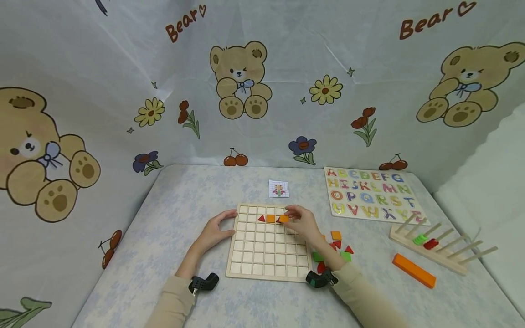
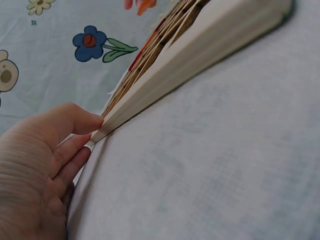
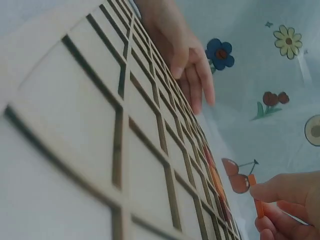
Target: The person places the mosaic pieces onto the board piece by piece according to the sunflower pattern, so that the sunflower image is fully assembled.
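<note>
A wooden grid board (image 1: 258,257) lies on the table in the head view. Along its left edge rests my left hand (image 1: 215,232), thumb and fingers extended against the frame; in the left wrist view the thumb (image 2: 87,119) touches the edge. My right hand (image 1: 303,223) pinches an orange square tile (image 3: 257,202) between thumb and fingers, over the upper right of the board. In an upper row sit a red triangle tile (image 1: 261,218), an orange square tile (image 1: 270,218) and another red triangle (image 1: 279,220), which the held tile partly hides.
A small pattern card (image 1: 278,188) lies behind the board. Loose tiles (image 1: 336,235) in orange, red and green are scattered under the right forearm. Farther right are an alphabet board (image 1: 369,196), a pegged wooden rack (image 1: 426,253) and an orange bar (image 1: 414,270).
</note>
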Tool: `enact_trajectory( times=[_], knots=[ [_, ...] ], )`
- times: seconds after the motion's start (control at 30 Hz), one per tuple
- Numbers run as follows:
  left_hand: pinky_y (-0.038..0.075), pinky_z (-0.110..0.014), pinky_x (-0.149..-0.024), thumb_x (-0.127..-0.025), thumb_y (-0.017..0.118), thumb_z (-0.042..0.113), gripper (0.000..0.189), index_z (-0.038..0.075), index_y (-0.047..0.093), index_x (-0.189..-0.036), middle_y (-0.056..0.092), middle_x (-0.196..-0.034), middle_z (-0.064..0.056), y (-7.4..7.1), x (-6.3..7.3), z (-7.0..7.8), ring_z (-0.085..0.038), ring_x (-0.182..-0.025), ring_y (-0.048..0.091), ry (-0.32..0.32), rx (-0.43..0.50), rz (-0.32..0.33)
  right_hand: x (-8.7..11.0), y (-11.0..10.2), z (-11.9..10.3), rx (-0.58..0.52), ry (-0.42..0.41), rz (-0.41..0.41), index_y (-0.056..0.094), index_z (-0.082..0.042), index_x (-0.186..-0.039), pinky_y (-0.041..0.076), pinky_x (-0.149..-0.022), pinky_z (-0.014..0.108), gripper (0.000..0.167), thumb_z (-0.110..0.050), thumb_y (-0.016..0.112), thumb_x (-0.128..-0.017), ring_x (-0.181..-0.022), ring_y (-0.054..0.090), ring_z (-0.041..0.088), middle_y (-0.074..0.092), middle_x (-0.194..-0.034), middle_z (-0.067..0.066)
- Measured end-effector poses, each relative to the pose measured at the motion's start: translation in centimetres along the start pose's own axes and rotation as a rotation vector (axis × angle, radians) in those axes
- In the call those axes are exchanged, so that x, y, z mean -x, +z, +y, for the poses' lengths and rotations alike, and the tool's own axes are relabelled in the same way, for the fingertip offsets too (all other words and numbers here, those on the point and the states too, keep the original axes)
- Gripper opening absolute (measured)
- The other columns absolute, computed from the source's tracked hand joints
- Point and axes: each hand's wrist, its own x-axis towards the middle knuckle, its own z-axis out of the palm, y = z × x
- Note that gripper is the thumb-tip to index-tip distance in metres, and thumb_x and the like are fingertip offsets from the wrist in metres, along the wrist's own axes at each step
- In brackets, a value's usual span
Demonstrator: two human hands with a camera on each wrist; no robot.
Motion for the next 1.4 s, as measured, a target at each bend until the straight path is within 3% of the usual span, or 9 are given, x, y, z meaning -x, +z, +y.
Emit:
enact_trajectory(
  times=[0.2, 0.5, 0.83, 1.4],
  knots=[
    [0.022, -0.057, -0.116, -0.085, 0.071, 0.014, 0.063, 0.011, 0.044, -0.142, 0.053, -0.14, -0.012, 0.1, 0.0, -0.1, -0.033, -0.142, 0.032, 0.014, 0.005, 0.0, -0.4, 2.8, -0.6, -0.039, -0.047, -0.088, 0.06, 0.009, -0.12, 0.054, -0.087, 0.041, 0.044, 0.006, 0.071, -0.078, -0.097, 0.063, 0.035, 0.067, -0.104, 0.023],
    [0.021, -0.051, -0.119, -0.085, 0.071, 0.012, 0.062, 0.016, 0.046, -0.141, 0.055, -0.138, -0.005, 0.2, -0.1, 0.1, -0.026, -0.142, 0.033, -0.042, 0.015, 0.011, -0.7, 5.1, -1.2, -0.025, -0.053, -0.125, 0.063, 0.005, -0.117, 0.055, -0.082, 0.031, 0.043, 0.005, 0.074, -0.075, -0.094, 0.064, 0.03, 0.068, -0.1, 0.018],
    [0.021, -0.051, -0.119, -0.085, 0.072, 0.014, 0.062, 0.015, 0.047, -0.141, 0.055, -0.138, -0.006, 0.1, -0.1, 0.1, -0.026, -0.142, 0.034, -0.026, 0.01, 0.009, -1.0, 5.9, -0.9, 0.018, -0.063, -0.122, 0.065, 0.0, -0.116, 0.049, -0.072, 0.02, 0.044, 0.007, 0.074, -0.073, -0.09, 0.062, 0.023, 0.068, -0.097, 0.012],
    [0.02, -0.052, -0.119, -0.084, 0.072, 0.013, 0.061, 0.015, 0.048, -0.14, 0.056, -0.137, -0.005, 0.1, -0.2, -0.1, -0.026, -0.142, 0.033, -0.029, 0.001, 0.013, -0.8, 6.2, -0.8, -0.003, -0.119, -0.152, 0.065, 0.003, -0.111, 0.051, -0.071, 0.02, 0.036, 0.009, 0.071, -0.076, -0.085, 0.061, 0.025, 0.068, -0.096, 0.016]
  ],
)
